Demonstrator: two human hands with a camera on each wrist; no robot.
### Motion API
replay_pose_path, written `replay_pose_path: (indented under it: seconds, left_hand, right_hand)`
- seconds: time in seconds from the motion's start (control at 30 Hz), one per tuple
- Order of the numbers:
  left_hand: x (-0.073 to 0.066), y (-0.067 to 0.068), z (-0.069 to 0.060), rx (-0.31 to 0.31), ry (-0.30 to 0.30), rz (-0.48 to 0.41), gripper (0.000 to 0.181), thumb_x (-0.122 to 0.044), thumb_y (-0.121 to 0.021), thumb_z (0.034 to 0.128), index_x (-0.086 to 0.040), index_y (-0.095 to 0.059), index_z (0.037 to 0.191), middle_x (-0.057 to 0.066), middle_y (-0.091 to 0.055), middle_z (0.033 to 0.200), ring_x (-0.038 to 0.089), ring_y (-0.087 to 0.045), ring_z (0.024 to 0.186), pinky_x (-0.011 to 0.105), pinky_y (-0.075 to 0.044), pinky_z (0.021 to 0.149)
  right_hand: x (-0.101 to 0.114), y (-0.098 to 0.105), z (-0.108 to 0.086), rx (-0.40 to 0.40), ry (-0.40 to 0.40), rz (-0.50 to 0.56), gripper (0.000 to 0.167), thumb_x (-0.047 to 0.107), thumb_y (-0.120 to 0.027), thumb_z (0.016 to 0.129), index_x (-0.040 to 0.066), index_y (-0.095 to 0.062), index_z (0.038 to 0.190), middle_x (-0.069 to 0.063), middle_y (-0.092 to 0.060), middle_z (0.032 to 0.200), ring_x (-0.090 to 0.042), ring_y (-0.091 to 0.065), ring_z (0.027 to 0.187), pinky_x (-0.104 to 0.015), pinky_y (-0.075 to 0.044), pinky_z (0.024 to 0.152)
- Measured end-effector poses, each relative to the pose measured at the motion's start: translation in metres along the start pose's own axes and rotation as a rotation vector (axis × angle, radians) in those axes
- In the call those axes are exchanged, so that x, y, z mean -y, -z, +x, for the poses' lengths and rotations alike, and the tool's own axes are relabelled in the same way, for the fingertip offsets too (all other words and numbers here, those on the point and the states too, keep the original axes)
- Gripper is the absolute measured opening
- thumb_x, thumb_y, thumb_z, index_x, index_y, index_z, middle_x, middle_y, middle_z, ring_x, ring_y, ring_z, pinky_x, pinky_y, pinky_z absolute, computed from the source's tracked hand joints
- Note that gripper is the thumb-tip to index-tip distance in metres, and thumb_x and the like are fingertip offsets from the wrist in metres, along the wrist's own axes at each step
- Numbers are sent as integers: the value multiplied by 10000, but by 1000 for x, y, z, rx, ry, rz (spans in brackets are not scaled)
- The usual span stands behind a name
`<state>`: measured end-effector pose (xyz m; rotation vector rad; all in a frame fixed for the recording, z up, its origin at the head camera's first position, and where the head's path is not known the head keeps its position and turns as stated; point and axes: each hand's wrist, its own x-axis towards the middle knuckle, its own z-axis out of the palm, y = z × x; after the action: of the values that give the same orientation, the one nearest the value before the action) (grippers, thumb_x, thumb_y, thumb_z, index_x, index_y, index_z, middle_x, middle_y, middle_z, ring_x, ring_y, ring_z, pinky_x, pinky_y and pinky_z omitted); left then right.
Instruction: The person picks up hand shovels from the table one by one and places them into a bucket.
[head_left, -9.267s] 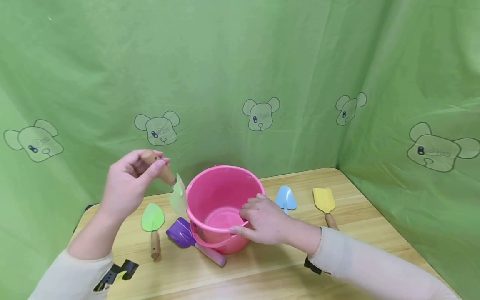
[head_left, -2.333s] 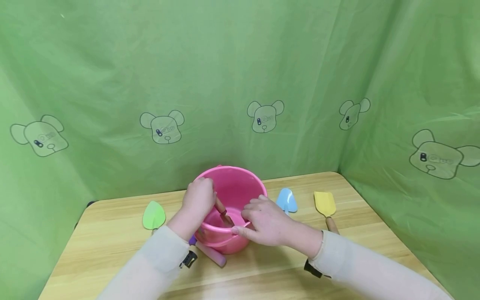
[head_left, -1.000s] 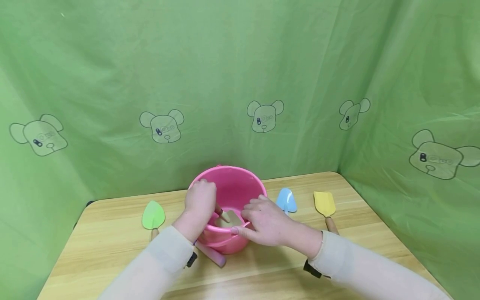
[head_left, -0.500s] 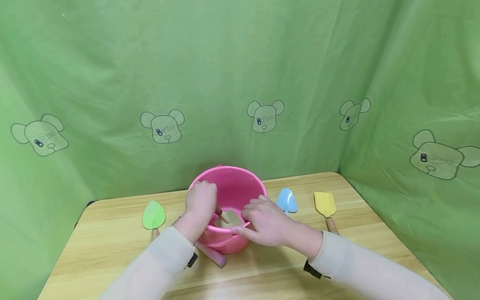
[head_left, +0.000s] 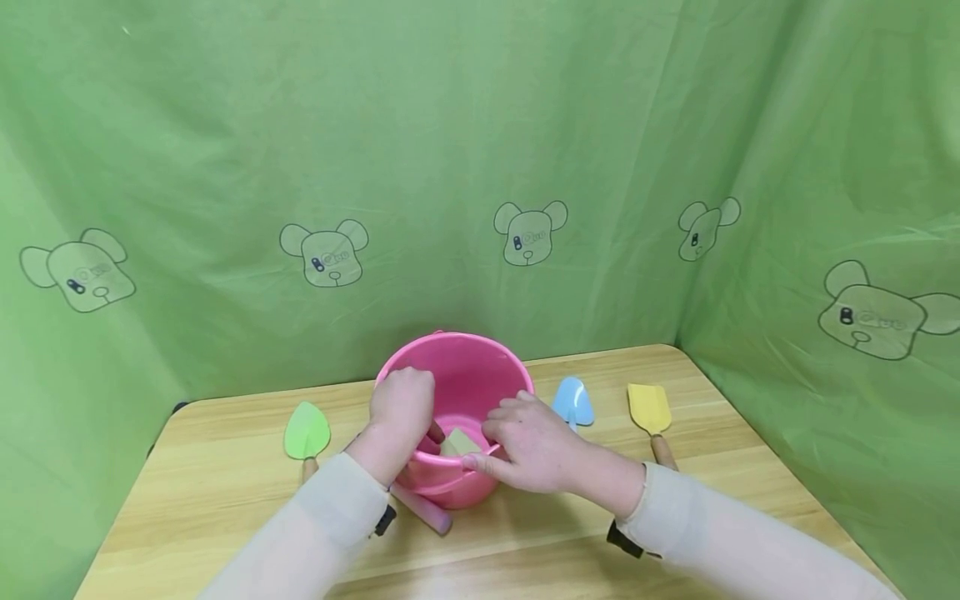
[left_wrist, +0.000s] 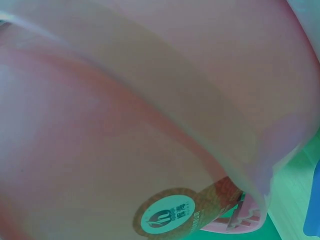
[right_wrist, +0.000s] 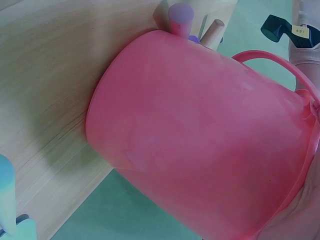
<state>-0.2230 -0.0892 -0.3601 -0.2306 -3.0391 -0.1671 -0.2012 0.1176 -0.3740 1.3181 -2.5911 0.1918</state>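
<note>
A pink bucket (head_left: 450, 492) stands upright on the table, and its wall fills much of both wrist views. My left hand (head_left: 402, 406) reaches over the near-left rim into it and grips a small garden trowel. The trowel's pale yellow-green blade (head_left: 460, 442) shows low inside the bucket; its wooden handle is mostly hidden by the hand. My right hand (head_left: 528, 442) holds the near-right rim, thumb outside and fingers over the edge inside. A purple shovel's handle (head_left: 423, 508) sticks out in front of the bucket; its blade is hidden.
A green trowel (head_left: 307, 431) lies left of the bucket, partly covered by the left sleeve. To the right lie a blue shovel (head_left: 573, 402) and a yellow shovel (head_left: 649, 408). Green curtain (head_left: 420, 167) surrounds the wooden table (head_left: 187, 475) behind and at the sides.
My left hand has carried the trowel from left of the bucket down inside it. Over the last half second the blade has tilted and dropped lower. The right hand has stayed at the rim.
</note>
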Motion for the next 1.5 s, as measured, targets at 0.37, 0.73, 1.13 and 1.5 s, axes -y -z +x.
replay_pose_path:
  seconds: [0.37,0.73,1.13,1.5]
  left_hand:
    - [-1,-1,1,18,22,-20,553,-363,-1014,468,-98,-713,848,74,-718,863,280,-716,828,384,-600,625]
    - [-5,9,-4,68,9,-96,206,-289,-711,936,-138,-721,797,-63,-641,627,251,-721,769,376,-600,654]
    - [-4,18,-11,43,-29,-160,219,-330,-684,954,-152,-680,826,-131,-569,542,201,-696,729,397,-572,697]
    - [9,33,-27,-42,-47,-295,206,-288,-690,954,-107,-728,1046,-23,-734,830,302,-710,919,456,-561,807]
  right_hand:
    - [0,0,0,3,-7,8,490,635,-453,974,264,-464,655,145,-402,650,-80,-385,659,-295,-352,724]
    - [0,0,-1,2,-2,6,482,629,-455,976,263,-479,665,144,-404,656,-84,-385,660,-299,-355,733]
    - [-1,0,0,-5,5,-1,485,629,-452,978,260,-477,664,139,-401,650,-87,-383,656,-296,-352,719]
    - [2,2,0,11,-10,-1,497,638,-448,974,251,-480,663,140,-413,664,-83,-396,666,-298,-355,729]
